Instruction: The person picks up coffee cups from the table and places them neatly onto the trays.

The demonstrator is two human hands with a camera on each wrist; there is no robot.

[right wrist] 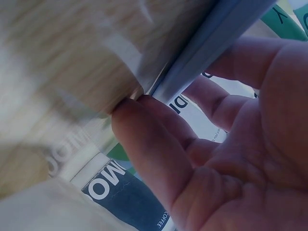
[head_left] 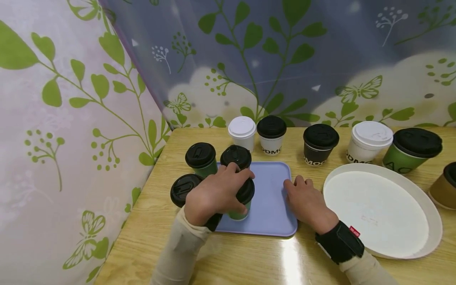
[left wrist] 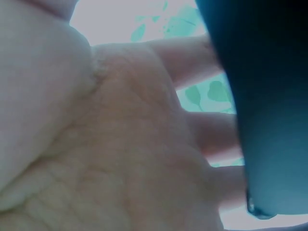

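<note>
The left hand (head_left: 217, 194), partly closed, is curving its thumb and fingers round a black-lidded green cup (head_left: 247, 194), gripping it on a lilac tray (head_left: 269, 194). The right hand (head_left: 307, 204), half open with slightly bent fingers, is touching the tray's edge. Another black-lidded cup (head_left: 236, 155) is standing just beyond the left hand. Right of the right hand, a round white tray (head_left: 377, 202) is lying on the worktop (head_left: 260, 259).
</note>
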